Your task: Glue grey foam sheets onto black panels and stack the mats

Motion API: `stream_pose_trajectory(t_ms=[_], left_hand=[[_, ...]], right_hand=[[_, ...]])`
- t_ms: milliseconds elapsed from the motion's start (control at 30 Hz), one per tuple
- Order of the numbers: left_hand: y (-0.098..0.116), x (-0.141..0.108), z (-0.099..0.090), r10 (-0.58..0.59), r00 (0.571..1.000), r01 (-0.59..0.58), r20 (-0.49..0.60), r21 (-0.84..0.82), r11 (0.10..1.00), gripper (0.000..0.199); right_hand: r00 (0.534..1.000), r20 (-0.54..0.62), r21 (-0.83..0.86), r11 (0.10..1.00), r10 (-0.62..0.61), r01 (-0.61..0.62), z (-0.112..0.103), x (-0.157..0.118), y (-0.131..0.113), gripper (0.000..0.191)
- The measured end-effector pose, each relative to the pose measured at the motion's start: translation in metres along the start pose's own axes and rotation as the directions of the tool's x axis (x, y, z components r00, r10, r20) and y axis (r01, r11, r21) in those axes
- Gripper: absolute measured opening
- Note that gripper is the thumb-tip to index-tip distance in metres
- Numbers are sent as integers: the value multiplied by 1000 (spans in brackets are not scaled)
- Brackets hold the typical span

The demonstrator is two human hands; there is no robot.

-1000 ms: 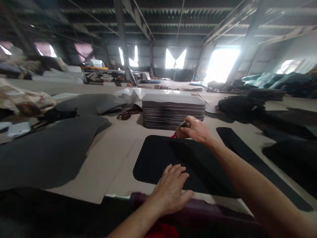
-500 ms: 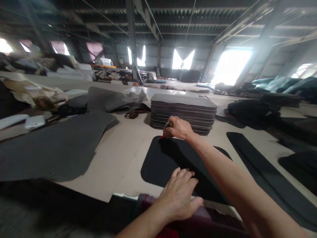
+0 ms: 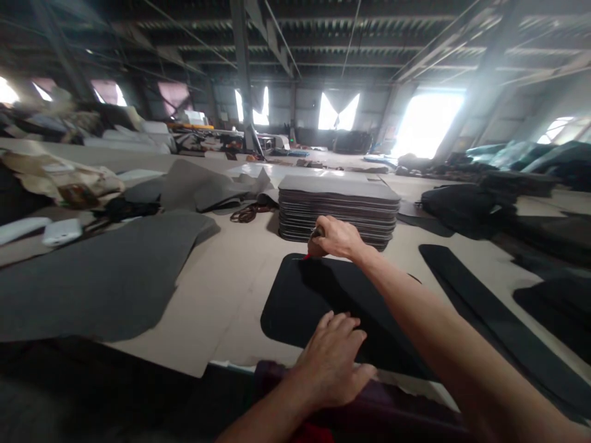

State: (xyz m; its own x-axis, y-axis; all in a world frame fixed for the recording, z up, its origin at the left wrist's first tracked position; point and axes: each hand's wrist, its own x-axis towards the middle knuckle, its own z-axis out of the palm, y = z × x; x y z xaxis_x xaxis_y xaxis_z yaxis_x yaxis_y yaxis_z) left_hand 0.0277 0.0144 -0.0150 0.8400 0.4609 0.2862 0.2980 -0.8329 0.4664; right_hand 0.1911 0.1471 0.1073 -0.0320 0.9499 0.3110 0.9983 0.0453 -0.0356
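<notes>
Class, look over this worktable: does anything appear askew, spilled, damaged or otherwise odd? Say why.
The grey sheet left of the stack lies rumpled and buckled, untidy beside those fairly even layers. The black panel under the left hand looks flat; no spill or damage shows.

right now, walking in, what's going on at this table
A person is working with both hands at a table. The right hand grips a red-tipped tool at the far edge of a dark sheet, while the left hand lies over its near edge, fingers spread. A neat stack stands just beyond, and a long dark strip lies to the right.
</notes>
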Motion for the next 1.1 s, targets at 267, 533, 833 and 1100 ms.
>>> stream_pose_trajectory(t_ms=[267, 533, 833, 1100], left_hand=[[-3, -1, 3, 11, 1000, -11, 1, 25, 1000, 46], [-1, 0, 1, -18, 999, 17, 33, 34, 999, 46], [0, 5, -3, -40, 997, 37, 60, 56, 998, 45], [2, 7, -7, -41, 993, 27, 109, 126, 992, 46]], right_hand=[[992, 48, -57, 992, 119, -116, -20, -28, 56, 24], [967, 68, -107, 966, 244, -236, -32, -62, 104, 32], [900, 77, -157, 896, 429, -414, -51, -114, 162, 35], [835, 44, -139, 831, 549, -539, -62, -154, 193, 34]])
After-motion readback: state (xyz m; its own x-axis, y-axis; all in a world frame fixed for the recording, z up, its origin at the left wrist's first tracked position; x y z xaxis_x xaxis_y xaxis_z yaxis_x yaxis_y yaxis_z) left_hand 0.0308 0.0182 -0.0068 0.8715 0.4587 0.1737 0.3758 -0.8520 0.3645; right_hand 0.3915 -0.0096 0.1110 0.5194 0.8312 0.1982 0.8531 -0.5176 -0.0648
